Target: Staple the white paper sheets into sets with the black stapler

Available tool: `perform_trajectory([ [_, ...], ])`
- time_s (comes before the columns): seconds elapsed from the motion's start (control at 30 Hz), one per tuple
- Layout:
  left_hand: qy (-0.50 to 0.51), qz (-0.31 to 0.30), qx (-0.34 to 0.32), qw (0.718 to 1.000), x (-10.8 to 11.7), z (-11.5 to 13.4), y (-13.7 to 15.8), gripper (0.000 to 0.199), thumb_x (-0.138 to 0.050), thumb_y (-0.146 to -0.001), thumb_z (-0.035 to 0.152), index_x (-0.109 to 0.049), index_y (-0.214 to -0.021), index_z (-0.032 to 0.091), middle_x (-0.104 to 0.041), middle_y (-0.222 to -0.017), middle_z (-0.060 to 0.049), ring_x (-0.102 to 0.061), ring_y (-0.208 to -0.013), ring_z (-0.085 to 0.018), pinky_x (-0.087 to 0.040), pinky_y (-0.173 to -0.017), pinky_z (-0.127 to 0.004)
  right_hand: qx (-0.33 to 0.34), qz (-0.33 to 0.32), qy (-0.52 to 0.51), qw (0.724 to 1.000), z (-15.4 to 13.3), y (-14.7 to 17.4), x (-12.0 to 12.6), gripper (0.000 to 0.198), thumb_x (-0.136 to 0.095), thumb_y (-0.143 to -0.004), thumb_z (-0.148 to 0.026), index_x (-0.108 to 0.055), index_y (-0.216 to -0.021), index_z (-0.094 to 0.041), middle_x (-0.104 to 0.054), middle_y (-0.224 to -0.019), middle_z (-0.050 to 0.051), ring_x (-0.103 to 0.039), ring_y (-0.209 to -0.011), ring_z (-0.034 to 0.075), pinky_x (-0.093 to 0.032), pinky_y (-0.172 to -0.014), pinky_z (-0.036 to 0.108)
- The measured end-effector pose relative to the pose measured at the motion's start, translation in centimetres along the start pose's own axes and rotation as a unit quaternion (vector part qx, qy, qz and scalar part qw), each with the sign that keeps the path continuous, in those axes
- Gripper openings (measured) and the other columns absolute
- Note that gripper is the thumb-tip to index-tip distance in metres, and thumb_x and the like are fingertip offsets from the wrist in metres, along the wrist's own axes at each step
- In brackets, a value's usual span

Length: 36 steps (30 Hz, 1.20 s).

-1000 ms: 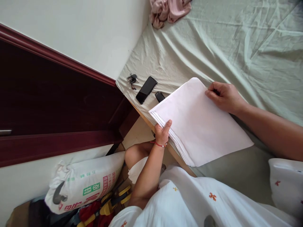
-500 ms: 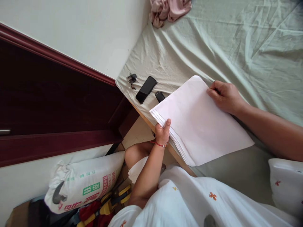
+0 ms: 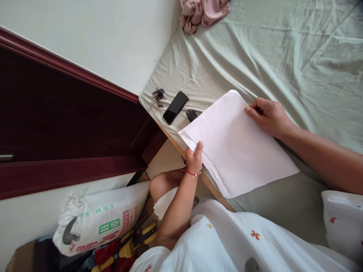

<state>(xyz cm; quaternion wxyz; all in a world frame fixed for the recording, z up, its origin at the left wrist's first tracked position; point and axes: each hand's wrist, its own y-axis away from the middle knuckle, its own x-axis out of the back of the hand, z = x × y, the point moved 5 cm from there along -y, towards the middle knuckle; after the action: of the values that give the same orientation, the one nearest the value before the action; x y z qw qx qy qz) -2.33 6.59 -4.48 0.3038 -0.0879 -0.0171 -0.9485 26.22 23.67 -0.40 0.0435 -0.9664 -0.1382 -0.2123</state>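
A stack of white paper sheets (image 3: 235,147) is held at a slant over the edge of the bed. My left hand (image 3: 194,158), with a red bracelet at the wrist, grips the stack's left edge, thumb on top and fingers hidden underneath. At the upper right edge, my right hand (image 3: 269,117) pinches the paper between thumb and curled fingers. The sheets' layered edges show along the left side, beside my left hand. How many sheets the right hand holds cannot be made out.
On the green bedsheet (image 3: 283,49) lie a black phone (image 3: 176,107), keys (image 3: 159,94) and a small black object (image 3: 191,115) beside the paper. Pink cloth (image 3: 202,15) is bunched at the back. A white printed sack (image 3: 104,215) stands at lower left, near a dark red door (image 3: 62,105).
The paper stack and my right hand have shifted slightly left. My left thumb has moved a little left too; both hands keep their hold.
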Motion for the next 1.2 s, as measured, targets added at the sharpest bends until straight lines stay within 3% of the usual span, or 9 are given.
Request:
perform_trajectory([
  [0.2, 0.019, -0.002, 0.023, 1.000, 0.0, -0.4, 0.0, 0.048, -0.086, -0.087, 0.063, -0.086, -0.104, 0.018, -0.086, -0.111, -0.007, -0.080, -0.110, -0.025, -0.061, -0.099, -0.031, 0.022, -0.020, 0.036, 0.999, 0.0, 0.0, -0.3, 0.028, -0.066, -0.086, -0.031, -0.047, -0.066, -0.028, -0.053, -0.068, 0.001, -0.048, -0.065, 0.019, -0.039, -0.064, 0.037],
  [0.3, 0.017, -0.006, 0.016, 1.000, 0.0, -0.3, 0.0, 0.049, -0.085, -0.088, 0.063, -0.086, -0.108, 0.018, -0.086, -0.114, -0.008, -0.079, -0.118, -0.027, -0.060, -0.104, -0.032, 0.029, -0.022, 0.044, 0.998, 0.1, 0.0, -0.3, 0.029, -0.065, -0.086, -0.030, -0.045, -0.066, -0.028, -0.055, -0.070, 0.001, -0.049, -0.066, 0.019, -0.041, -0.065, 0.036],
  [0.53, 0.011, -0.012, 0.016, 1.000, 0.0, -0.3, 0.0, 0.050, -0.087, -0.085, 0.062, -0.087, -0.109, 0.018, -0.086, -0.115, -0.009, -0.079, -0.121, -0.028, -0.060, -0.108, -0.034, 0.038, -0.022, 0.026, 0.999, 0.2, 0.0, -0.3, 0.023, -0.066, -0.090, -0.037, -0.055, -0.072, -0.028, -0.060, -0.074, 0.002, -0.054, -0.069, 0.020, -0.044, -0.069, 0.036],
  [0.8, 0.064, 0.019, 0.055, 0.996, -0.3, 0.1, 0.2, 0.052, -0.093, -0.077, 0.064, -0.087, -0.102, 0.019, -0.087, -0.109, -0.008, -0.080, -0.116, -0.027, -0.061, -0.106, -0.033, 0.007, -0.024, 0.015, 1.000, 0.6, 0.0, -0.4, 0.019, -0.072, -0.088, -0.032, -0.060, -0.074, -0.028, -0.067, -0.081, 0.004, -0.063, -0.074, 0.022, -0.050, -0.073, 0.039],
  [0.97, 0.143, 0.096, 0.105, 0.979, 0.1, 1.6, 0.0, 0.051, -0.100, -0.069, 0.057, -0.086, -0.101, 0.018, -0.087, -0.106, -0.007, -0.080, -0.117, -0.027, -0.062, -0.105, -0.034, 0.007, -0.032, -0.042, 0.999, 0.7, 0.0, -0.5, 0.011, -0.077, -0.082, -0.030, -0.069, -0.089, -0.026, -0.077, -0.095, 0.007, -0.073, -0.086, 0.026, -0.058, -0.079, 0.042],
  [1.13, 0.212, 0.219, 0.122, 0.945, 1.8, 4.4, -1.4, 0.023, -0.085, -0.091, 0.031, -0.084, -0.109, 0.018, -0.084, -0.126, -0.010, -0.075, -0.132, -0.026, -0.062, -0.112, -0.035, 0.020, -0.063, -0.048, 0.997, 0.2, 0.1, -0.4, 0.022, -0.077, -0.086, -0.046, -0.071, -0.093, -0.027, -0.075, -0.085, 0.005, -0.070, -0.077, 0.023, -0.056, -0.073, 0.038],
  [1.2, 0.230, 0.257, 0.125, 0.930, 2.5, 5.5, -1.9, 0.022, -0.076, -0.099, 0.028, -0.082, -0.117, 0.017, -0.083, -0.131, -0.011, -0.073, -0.136, -0.025, -0.061, -0.114, -0.035, 0.020, -0.091, -0.047, 0.995, 0.2, 0.2, -0.6, 0.029, -0.075, -0.089, -0.056, -0.072, -0.092, -0.027, -0.072, -0.075, 0.003, -0.068, -0.071, 0.022, -0.055, -0.070, 0.037],
])
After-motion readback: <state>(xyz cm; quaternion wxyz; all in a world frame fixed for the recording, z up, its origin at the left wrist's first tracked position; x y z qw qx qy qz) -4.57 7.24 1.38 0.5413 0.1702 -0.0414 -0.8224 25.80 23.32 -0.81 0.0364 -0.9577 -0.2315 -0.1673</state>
